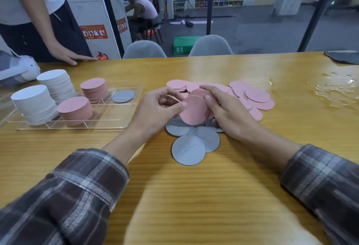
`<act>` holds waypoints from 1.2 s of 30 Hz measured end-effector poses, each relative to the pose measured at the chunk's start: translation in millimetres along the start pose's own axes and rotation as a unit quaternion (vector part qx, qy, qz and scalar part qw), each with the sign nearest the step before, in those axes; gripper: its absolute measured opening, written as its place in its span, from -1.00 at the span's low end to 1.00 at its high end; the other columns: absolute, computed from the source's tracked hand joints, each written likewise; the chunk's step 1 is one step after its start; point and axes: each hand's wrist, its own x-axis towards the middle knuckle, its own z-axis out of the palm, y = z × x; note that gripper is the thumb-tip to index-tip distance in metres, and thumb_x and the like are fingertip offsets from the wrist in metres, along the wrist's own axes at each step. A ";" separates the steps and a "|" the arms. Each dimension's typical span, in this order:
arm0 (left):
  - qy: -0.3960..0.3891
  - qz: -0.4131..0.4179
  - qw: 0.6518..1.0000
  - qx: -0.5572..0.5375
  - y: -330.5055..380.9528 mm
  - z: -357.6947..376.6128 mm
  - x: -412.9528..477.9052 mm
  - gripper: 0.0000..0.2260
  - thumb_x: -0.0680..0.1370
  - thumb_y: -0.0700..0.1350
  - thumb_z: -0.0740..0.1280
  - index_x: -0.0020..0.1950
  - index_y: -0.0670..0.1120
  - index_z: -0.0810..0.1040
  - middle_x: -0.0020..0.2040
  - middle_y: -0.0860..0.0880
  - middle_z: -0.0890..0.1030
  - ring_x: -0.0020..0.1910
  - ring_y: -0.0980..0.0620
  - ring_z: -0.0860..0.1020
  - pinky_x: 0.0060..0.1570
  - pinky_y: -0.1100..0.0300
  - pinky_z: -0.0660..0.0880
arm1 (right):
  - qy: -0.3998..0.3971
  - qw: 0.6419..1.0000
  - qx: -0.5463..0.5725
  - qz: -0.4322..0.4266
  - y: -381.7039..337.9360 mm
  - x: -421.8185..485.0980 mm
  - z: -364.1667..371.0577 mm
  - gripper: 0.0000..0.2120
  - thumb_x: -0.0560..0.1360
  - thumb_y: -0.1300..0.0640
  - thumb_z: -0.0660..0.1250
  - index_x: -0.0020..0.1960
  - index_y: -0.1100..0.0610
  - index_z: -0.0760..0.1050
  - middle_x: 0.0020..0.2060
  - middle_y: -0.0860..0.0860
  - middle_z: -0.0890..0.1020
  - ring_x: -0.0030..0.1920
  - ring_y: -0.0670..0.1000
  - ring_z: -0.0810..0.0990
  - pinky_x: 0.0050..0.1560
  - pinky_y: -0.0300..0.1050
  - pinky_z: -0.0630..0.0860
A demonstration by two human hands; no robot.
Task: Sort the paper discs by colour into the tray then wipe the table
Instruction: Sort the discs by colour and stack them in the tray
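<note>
A loose heap of pink discs (256,97) lies on the table's middle, with several grey discs (189,150) in front of it. My left hand (155,108) and my right hand (227,112) together grip a small stack of pink discs (194,109) just above the heap. The clear tray (108,122) sits to the left. It holds two white stacks (35,104), two pink stacks (75,109) and a single grey disc (123,96).
A puddle of water (338,91) spreads at the right of the table. A dark grey cloth (343,56) lies at the far right edge. Another person's hand (68,55) rests on the far left edge, beside a white headset (17,69). Two grey chairs (144,50) stand behind.
</note>
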 end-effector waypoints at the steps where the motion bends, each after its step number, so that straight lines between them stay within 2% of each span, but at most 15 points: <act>1: 0.005 -0.004 1.000 0.004 -1.9 2.3 -0.1 -0.90 0.52 -0.27 0.53 -0.01 -0.19 0.66 -0.25 -0.07 0.68 -0.28 0.05 0.64 -0.15 0.18 0.63 | 0.003 1.000 0.024 0.010 -0.5 -0.1 0.8 -0.66 0.74 0.07 0.09 0.46 -0.01 0.44 -0.27 -0.19 0.53 -0.39 -0.23 0.50 -0.31 -0.40 0.40; 4: 0.020 -0.005 1.000 0.021 -5.5 9.1 0.5 -0.88 0.50 -0.25 0.55 -0.03 -0.20 0.65 -0.23 -0.11 0.66 -0.33 0.00 0.66 -0.14 0.09 0.68 | -0.005 0.999 0.048 0.020 -5.5 -1.7 1.9 -0.66 0.75 0.04 0.06 0.45 0.01 0.44 -0.28 -0.09 0.54 -0.47 -0.16 0.49 -0.42 -0.34 0.41; 7: 0.026 0.001 0.999 0.027 -7.1 14.0 2.2 -0.85 0.50 -0.22 0.56 -0.04 -0.21 0.64 -0.18 -0.10 0.65 -0.33 -0.03 0.69 -0.12 0.00 0.70 | -0.020 1.000 0.007 0.006 -8.3 -3.1 1.7 -0.64 0.72 -0.02 0.13 0.48 0.01 0.41 -0.19 -0.09 0.61 -0.38 -0.16 0.55 -0.31 -0.39 0.41; 9: 0.031 0.007 0.999 0.033 -9.3 12.8 3.5 -0.84 0.51 -0.16 0.57 -0.03 -0.18 0.64 -0.19 -0.04 0.68 -0.29 -0.02 0.70 -0.12 0.07 0.68 | -0.021 0.999 -0.044 -0.010 -7.6 -2.2 0.0 -0.60 0.71 0.01 0.18 0.53 0.02 0.36 0.05 -0.03 0.67 -0.10 -0.13 0.59 -0.14 -0.37 0.38; 11: 0.035 0.051 0.989 0.131 -14.3 6.7 7.1 -0.86 0.52 -0.08 0.55 -0.02 -0.09 0.66 -0.14 0.03 0.70 -0.18 0.08 0.67 -0.12 0.30 0.57 | -0.012 0.998 -0.068 -0.010 -5.0 -0.4 -2.9 -0.58 0.71 0.03 0.18 0.55 0.02 0.34 0.26 0.01 0.62 0.20 -0.01 0.56 0.01 -0.30 0.32; 13: 0.014 0.088 0.964 0.251 -18.9 -0.8 10.9 -0.83 0.55 -0.04 0.51 0.10 -0.04 0.67 0.04 0.08 0.68 -0.01 0.13 0.60 -0.04 0.45 0.42 | 0.003 0.997 -0.080 -0.008 -1.9 1.9 -6.4 -0.58 0.71 0.03 0.17 0.56 0.04 0.32 0.32 0.04 0.59 0.31 0.05 0.50 0.07 -0.27 0.27; 16: -0.071 0.089 0.935 0.337 -26.0 -6.8 14.0 -0.69 0.61 0.00 0.44 0.34 -0.02 0.63 0.31 0.09 0.61 0.29 0.12 0.49 0.34 0.27 0.37 | 0.016 0.995 -0.097 0.001 2.9 4.3 -9.6 -0.56 0.71 0.04 0.17 0.57 0.06 0.30 0.31 0.10 0.59 0.32 0.10 0.49 0.10 -0.20 0.28; 18: -0.100 0.080 0.922 0.365 -25.5 -6.4 12.6 -0.68 0.64 0.01 0.39 0.39 -0.01 0.62 0.39 0.07 0.57 0.39 0.05 0.43 0.39 0.20 0.30 | 0.019 0.995 -0.102 0.005 5.9 4.7 -10.1 -0.56 0.71 0.04 0.17 0.58 0.06 0.29 0.31 0.11 0.59 0.32 0.12 0.49 0.10 -0.19 0.29; 22: -0.100 0.100 0.922 0.361 -19.6 -8.0 10.6 -0.75 0.64 -0.01 0.40 0.28 -0.02 0.70 0.26 0.07 0.65 0.31 0.00 0.49 0.29 0.16 0.38 | 0.023 0.995 -0.100 -0.001 6.5 4.6 -9.2 -0.56 0.71 0.07 0.18 0.57 0.08 0.31 0.28 0.12 0.60 0.30 0.13 0.50 0.03 -0.25 0.24; 26: -0.099 0.120 0.919 0.362 -16.3 -12.6 7.9 -0.86 0.60 -0.01 0.44 0.07 0.01 0.76 0.04 0.08 0.72 0.05 0.08 0.61 0.11 0.03 0.55 | 0.028 0.995 -0.092 -0.002 6.7 4.3 -11.1 -0.57 0.71 0.07 0.18 0.56 0.07 0.32 0.24 0.12 0.62 0.26 0.12 0.51 -0.01 -0.26 0.23; 30: -0.093 0.117 0.931 0.334 -13.2 -17.8 3.9 -0.90 0.58 -0.11 0.45 0.03 0.05 0.75 -0.11 0.20 0.71 -0.08 0.22 0.62 -0.14 0.37 0.45 | 0.025 0.995 -0.093 -0.005 7.4 3.8 -9.5 -0.57 0.71 0.07 0.18 0.56 0.08 0.32 0.26 0.11 0.62 0.29 0.12 0.51 0.04 -0.27 0.25; 31: -0.083 0.115 0.934 0.328 -12.9 -18.0 3.8 -0.89 0.58 -0.14 0.44 0.03 0.04 0.74 -0.11 0.22 0.70 -0.08 0.25 0.61 -0.16 0.44 0.43 | 0.021 0.995 -0.094 -0.005 7.7 3.8 -8.8 -0.56 0.71 0.06 0.18 0.57 0.08 0.32 0.27 0.10 0.61 0.31 0.12 0.50 0.06 -0.27 0.26; 33: -0.049 0.101 0.941 0.318 -14.0 -17.3 4.6 -0.89 0.59 -0.14 0.44 0.07 0.04 0.71 -0.03 0.20 0.69 -0.04 0.25 0.60 -0.10 0.42 0.45 | 0.014 0.995 -0.094 -0.001 7.4 3.2 -7.3 -0.55 0.71 0.05 0.18 0.58 0.07 0.30 0.31 0.09 0.60 0.34 0.11 0.49 0.09 -0.26 0.26; 34: -0.039 0.085 0.942 0.323 -15.9 -16.8 5.9 -0.87 0.60 -0.08 0.45 0.14 0.04 0.69 0.05 0.17 0.68 0.02 0.24 0.58 -0.04 0.35 0.46 | 0.011 0.996 -0.094 0.002 7.1 2.9 -6.8 -0.55 0.71 0.05 0.17 0.58 0.06 0.29 0.32 0.09 0.59 0.34 0.10 0.48 0.10 -0.25 0.27; 36: -0.050 0.030 0.932 0.358 -22.2 -16.3 8.6 -0.67 0.59 0.09 0.45 0.33 0.06 0.60 0.20 0.09 0.63 0.18 0.11 0.54 0.07 0.20 0.42 | 0.006 0.996 -0.094 0.005 6.5 2.2 -6.1 -0.55 0.71 0.05 0.18 0.58 0.06 0.29 0.34 0.08 0.58 0.36 0.09 0.47 0.11 -0.27 0.26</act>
